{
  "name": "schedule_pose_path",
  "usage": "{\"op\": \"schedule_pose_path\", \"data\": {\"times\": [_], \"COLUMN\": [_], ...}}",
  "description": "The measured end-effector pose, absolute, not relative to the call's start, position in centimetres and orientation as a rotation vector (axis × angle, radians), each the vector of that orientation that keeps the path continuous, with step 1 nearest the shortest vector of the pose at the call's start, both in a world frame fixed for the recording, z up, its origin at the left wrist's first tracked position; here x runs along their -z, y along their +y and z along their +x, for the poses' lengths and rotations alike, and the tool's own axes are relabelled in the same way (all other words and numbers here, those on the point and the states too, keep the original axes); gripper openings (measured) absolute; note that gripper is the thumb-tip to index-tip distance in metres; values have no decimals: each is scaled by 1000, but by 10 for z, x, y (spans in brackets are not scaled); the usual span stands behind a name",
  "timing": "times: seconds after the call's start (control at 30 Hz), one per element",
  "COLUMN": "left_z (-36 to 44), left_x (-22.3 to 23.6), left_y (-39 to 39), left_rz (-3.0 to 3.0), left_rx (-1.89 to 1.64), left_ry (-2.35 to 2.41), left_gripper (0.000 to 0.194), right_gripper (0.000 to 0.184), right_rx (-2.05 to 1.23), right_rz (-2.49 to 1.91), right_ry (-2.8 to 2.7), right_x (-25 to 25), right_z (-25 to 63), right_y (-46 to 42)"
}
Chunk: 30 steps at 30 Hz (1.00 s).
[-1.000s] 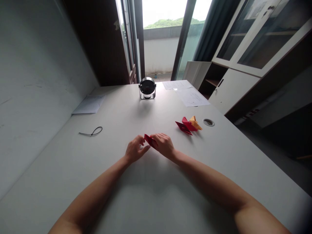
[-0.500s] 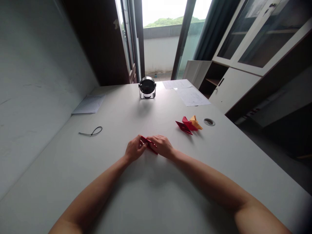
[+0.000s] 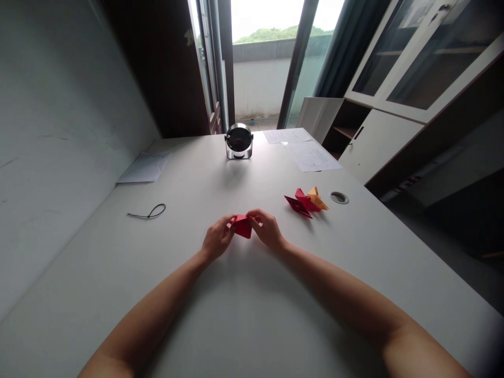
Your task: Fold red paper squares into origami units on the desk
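A piece of folded red paper [image 3: 243, 227] is held between my two hands, just over the white table [image 3: 236, 315]. My left hand [image 3: 218, 237] pinches its left edge. On the other side, the thumb and fingers of my right hand [image 3: 266, 228] grip its upper right corner. The paper's broad face shows toward me; the parts under my fingertips are hidden. Off to the right lie folded paper pieces: a dark red one [image 3: 298, 206], a brighter red one [image 3: 305, 198] and an orange one [image 3: 317, 199].
Right of the folded pieces is a round grommet-like ring [image 3: 339, 197]. A black cable tie [image 3: 151, 212] lies at left. Farther back stand a round black lamp-like device [image 3: 239, 142] and paper sheets [image 3: 313, 156], [image 3: 145, 167]. A wall [image 3: 59, 157] borders the left side.
The red paper was pressed low under my fingers; now it is lifted and turned so its broad face shows. My right hand has shifted from lying over it to pinching its corner.
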<state>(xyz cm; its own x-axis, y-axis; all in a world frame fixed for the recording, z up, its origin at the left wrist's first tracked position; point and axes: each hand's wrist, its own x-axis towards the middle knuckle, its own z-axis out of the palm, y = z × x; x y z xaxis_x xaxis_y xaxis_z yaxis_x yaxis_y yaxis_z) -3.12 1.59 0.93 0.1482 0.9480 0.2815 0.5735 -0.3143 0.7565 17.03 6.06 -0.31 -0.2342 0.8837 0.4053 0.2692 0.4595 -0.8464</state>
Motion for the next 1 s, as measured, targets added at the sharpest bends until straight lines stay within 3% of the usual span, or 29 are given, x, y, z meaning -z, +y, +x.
{"op": "schedule_pose_path", "data": {"times": [0.13, 0.37, 0.63, 1.0], "left_z": [-35, -40, -42, -43], "left_x": [-6, 3, 4, 10], "left_y": [20, 27, 29, 30], "left_rz": [1783, 1521, 1389, 1498], "left_rx": [-1089, -1237, -1249, -1193], "left_ry": [1300, 1045, 942, 1104], "left_gripper": [43, 30, 43, 34], "right_gripper": [19, 17, 14, 20], "right_rx": [-939, -1289, -1308, -1250], "right_rz": [-972, -783, -771, -784], "right_ry": [-1674, -1579, -1444, -1662], "right_x": [6, 15, 10, 15], "right_z": [171, 168, 172, 173], "right_y": [63, 66, 72, 69]}}
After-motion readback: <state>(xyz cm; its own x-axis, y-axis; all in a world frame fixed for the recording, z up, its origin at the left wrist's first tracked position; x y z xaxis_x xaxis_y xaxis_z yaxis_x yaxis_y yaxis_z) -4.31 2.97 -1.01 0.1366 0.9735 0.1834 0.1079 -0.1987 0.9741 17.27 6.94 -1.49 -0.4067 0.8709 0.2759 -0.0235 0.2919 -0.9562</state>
